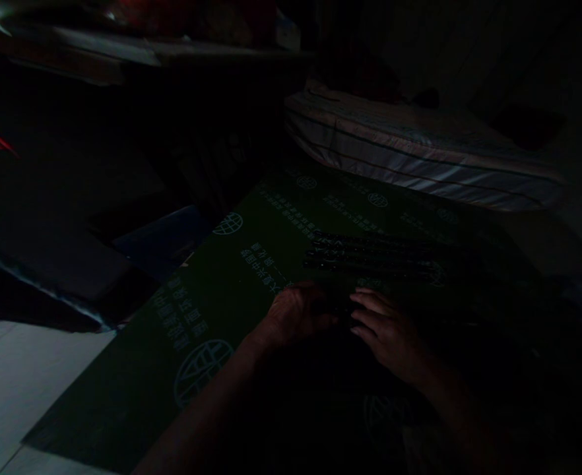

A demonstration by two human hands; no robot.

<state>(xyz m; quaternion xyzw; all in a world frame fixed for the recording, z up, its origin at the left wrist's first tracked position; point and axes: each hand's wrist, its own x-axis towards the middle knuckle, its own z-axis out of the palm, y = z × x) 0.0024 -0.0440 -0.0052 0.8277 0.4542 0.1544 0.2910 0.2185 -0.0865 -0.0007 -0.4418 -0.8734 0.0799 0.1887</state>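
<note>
The scene is very dark. My left hand (298,310) has its fingers curled together at the end of a dark, long-looking thing on the board; what they grip is lost in shadow. To its right, my right hand (383,330) rests with fingers stretched and apart, fingertips close to the same dark thing. Just beyond both hands lie several dark, narrow strips (370,256) with small pale specks, side by side and running left to right. Everything lies on a dark green board (266,264) printed with pale globe logos and characters.
A mattress (410,155) in a shiny striped cover lies behind the board. At upper left stands a table or shelf (157,53) with red items on it. A blue object (160,237) is beside the board's left edge. Pale floor tiles (28,376) show at lower left.
</note>
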